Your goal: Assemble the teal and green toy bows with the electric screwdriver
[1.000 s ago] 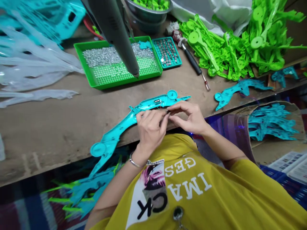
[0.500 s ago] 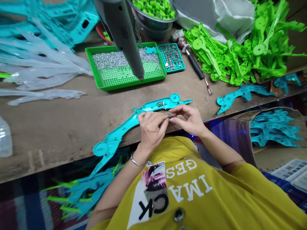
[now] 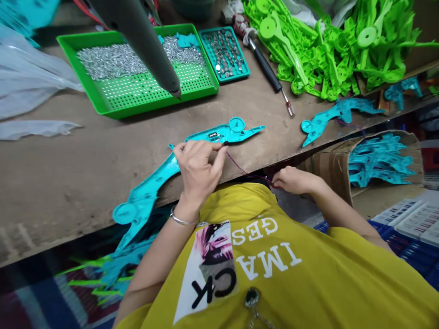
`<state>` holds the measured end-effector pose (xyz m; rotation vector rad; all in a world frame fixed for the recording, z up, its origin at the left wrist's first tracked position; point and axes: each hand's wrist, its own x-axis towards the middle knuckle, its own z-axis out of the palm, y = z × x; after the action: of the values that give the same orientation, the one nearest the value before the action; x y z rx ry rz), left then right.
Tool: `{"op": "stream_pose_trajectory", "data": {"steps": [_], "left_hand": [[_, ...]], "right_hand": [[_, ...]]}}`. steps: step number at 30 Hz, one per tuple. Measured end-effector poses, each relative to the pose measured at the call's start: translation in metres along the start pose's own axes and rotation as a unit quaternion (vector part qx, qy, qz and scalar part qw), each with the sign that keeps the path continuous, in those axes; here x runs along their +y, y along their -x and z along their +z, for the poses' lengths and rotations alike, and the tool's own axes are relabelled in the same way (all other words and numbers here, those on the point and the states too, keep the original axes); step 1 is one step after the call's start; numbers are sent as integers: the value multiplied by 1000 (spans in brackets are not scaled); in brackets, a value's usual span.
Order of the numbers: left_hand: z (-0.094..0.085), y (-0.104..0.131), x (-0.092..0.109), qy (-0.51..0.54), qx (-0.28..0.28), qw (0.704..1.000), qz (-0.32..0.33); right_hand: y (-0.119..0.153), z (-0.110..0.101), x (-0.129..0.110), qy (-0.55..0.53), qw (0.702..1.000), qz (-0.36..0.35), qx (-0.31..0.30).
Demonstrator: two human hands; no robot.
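A long turquoise plastic shell half (image 3: 151, 180) lies along the table's front edge, with a row of small metal parts inside it. Over its middle, my left hand (image 3: 199, 167) pinches a small black part (image 3: 225, 143) between thumb and forefinger. Thin red and dark wires (image 3: 242, 170) run from that part to my right hand (image 3: 293, 179). The right hand is below the table edge, its fingers closed on the wires. What the wires lead to beyond it is hidden.
A grey electric screwdriver (image 3: 147, 50) hangs over a green tray (image 3: 137, 104) of screws. Beside it sit a small teal tray (image 3: 245, 75) of round metal parts and a black-handled screwdriver (image 3: 267, 68). Green plastic parts (image 3: 325, 68) are heaped right; a carton (image 3: 329, 173) holds turquoise shells.
My right hand has moved away from the left, down and right, drawing the wires out between them. My left hand keeps its pinch near the shell. The camera view has shifted.
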<state>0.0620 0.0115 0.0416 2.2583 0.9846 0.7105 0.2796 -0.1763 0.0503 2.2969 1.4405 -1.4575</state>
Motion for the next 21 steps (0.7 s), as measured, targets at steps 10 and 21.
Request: {"op": "stream_pose_trajectory", "data": {"steps": [10,21], "left_hand": [[1,-10,-1,4,-17,1000,-10],[3,-14,-8,-25,-25,999,-14]], "right_hand": [[-31,63,46,-86,992,57,68],[-53,77,54,-122,988,42,90]]}}
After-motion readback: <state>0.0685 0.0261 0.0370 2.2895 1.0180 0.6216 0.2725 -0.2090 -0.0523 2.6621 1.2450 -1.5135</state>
